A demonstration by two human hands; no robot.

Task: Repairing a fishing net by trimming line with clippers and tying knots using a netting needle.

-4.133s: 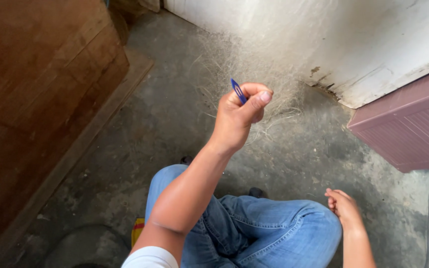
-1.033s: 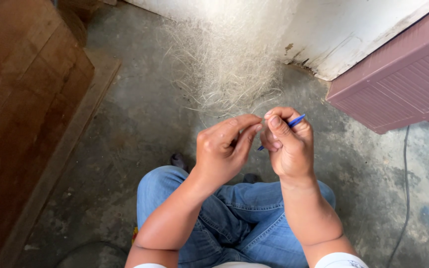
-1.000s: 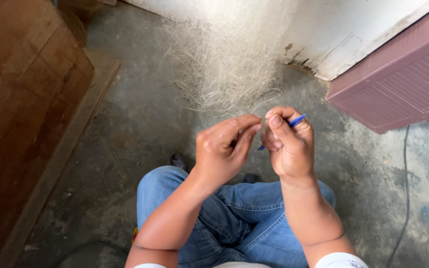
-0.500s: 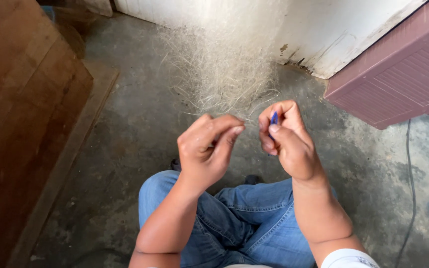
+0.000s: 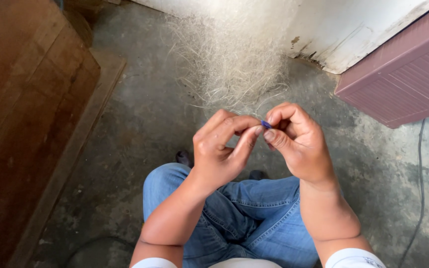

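Observation:
My left hand [image 5: 222, 151] and my right hand [image 5: 296, 141] meet in front of me above my knees in blue jeans [image 5: 254, 223]. A small blue tool [image 5: 266, 124] shows between their fingertips; my right hand's fingers are curled round it and my left thumb and forefinger pinch at its tip. Thin pale fibre strands run from the fingers up to a loose pile of pale fibres [image 5: 234, 64] on the floor by the wall. Most of the blue tool is hidden inside my right hand.
A dark wooden panel [image 5: 26, 114] stands along the left. A dusty-pink slatted box [image 5: 403, 79] sits at the right by the white wall [image 5: 343, 25]. A thin cable [image 5: 419, 173] lies on the grey concrete floor [image 5: 140, 124].
The blue tool passed from my raised left hand to my right hand. Both hands have since come together, and the tool is now nearly hidden between the fingertips.

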